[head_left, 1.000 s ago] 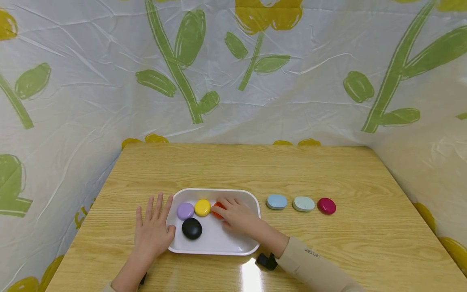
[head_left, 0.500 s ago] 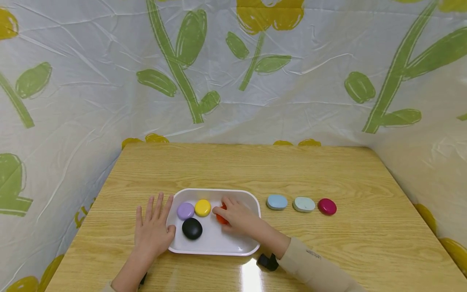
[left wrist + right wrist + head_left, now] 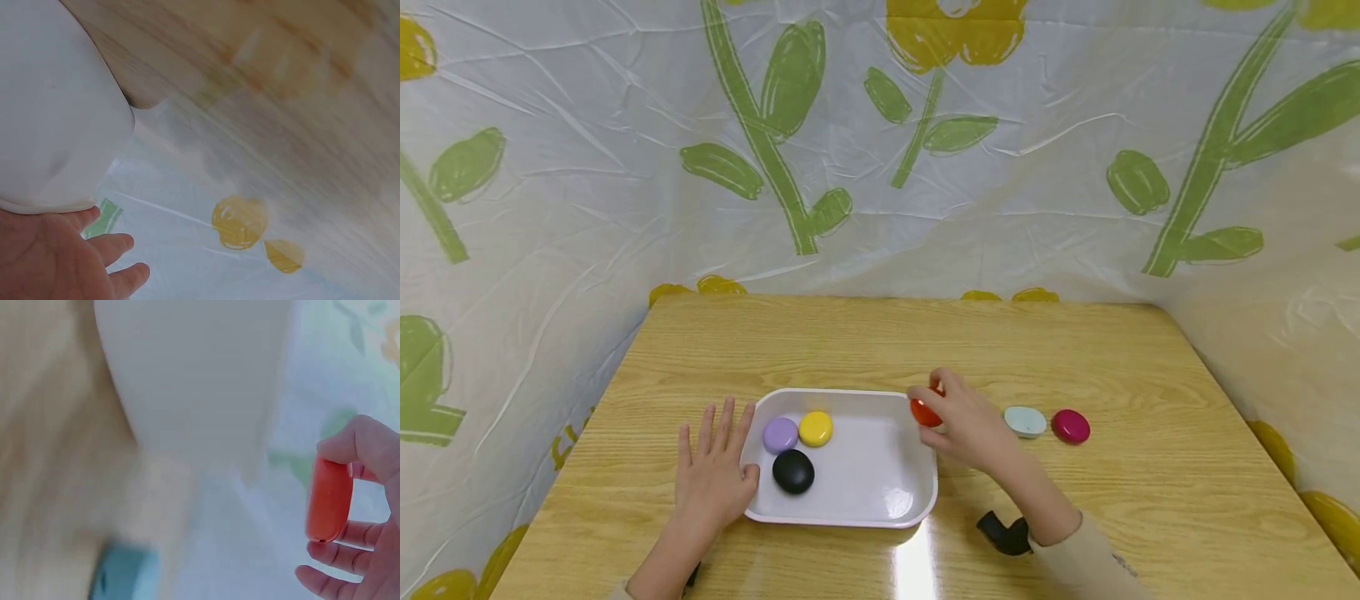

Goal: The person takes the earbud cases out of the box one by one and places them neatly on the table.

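Observation:
My right hand (image 3: 966, 425) pinches a glossy, round red case (image 3: 927, 408) between thumb and fingers, over the right rim of the white tray (image 3: 865, 475). In the right wrist view the red case (image 3: 329, 499) is edge-on, with a thin seam near one face. Flat, with fingers spread, my left hand (image 3: 711, 479) lies at the tray's left rim, thumb by its edge. Inside the tray's left half are a purple round piece (image 3: 781, 435), a yellow round piece (image 3: 816, 428) and a larger black rounded piece (image 3: 793, 472).
Right of the tray, a pale green oval piece (image 3: 1025, 422) and a magenta round piece (image 3: 1071, 426) lie on the wooden table (image 3: 910, 333). A blurred bluish piece (image 3: 128, 572) shows in the right wrist view; my right hand hides it from the head camera. Flower-printed sheeting (image 3: 985, 217) surrounds the table.
My right hand has lifted the red case from the tray's floor and carried it right, to the right rim. My left hand has stayed in place.

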`<state>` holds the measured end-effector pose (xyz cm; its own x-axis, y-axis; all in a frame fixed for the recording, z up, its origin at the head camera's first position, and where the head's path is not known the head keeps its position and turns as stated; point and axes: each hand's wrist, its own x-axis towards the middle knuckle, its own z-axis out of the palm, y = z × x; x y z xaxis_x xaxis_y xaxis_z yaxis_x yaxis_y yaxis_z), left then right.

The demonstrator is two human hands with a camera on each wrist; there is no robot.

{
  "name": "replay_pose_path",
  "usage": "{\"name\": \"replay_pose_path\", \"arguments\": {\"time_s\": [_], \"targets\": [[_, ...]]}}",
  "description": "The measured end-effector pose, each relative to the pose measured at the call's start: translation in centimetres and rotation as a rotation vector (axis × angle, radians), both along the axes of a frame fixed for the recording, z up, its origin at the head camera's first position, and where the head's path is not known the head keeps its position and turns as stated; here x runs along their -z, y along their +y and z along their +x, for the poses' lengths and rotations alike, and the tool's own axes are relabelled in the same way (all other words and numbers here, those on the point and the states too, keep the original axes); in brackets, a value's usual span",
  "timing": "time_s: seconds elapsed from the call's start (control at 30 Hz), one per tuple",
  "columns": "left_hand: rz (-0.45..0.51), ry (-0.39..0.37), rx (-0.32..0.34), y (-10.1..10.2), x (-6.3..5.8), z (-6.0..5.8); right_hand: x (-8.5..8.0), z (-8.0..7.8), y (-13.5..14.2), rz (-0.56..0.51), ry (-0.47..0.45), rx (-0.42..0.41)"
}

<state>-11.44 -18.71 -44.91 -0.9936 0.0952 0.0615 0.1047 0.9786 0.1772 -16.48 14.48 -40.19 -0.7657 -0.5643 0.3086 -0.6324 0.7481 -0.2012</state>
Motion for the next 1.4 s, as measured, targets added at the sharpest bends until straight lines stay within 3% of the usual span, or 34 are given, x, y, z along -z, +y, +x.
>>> {"name": "replay_pose_path", "arguments": {"time_s": [0.23, 0.5, 0.73, 1.03, 1.17, 1.4], "targets": [[0.018, -0.013, -0.002, 0.0, -0.2, 0.1, -0.9, -0.3, 7.0, -0.059, -0.044, 0.213], [0.031, -0.013, -0.007, -0.1, -0.2, 0.1, 0.1, -0.1, 13.9, -0.146, -0.125, 0.419], [0.027, -0.017, -0.006, -0.1, -0.1, 0.1, 1.7, 0.5, 17.9, -0.119, -0.239, 0.553], [0.021, -0.013, -0.007, 0.0, -0.1, 0.1, 3.8, 0.8, 21.0, -0.094, -0.359, 0.607], [0.024, -0.016, -0.008, 0.0, -0.2, 0.2, 4.2, 0.8, 21.9, -0.078, -0.448, 0.612], [0.020, -0.017, -0.006, 0.1, -0.3, 0.1, 4.7, 0.9, 22.2, -0.078, -0.496, 0.607]]}}
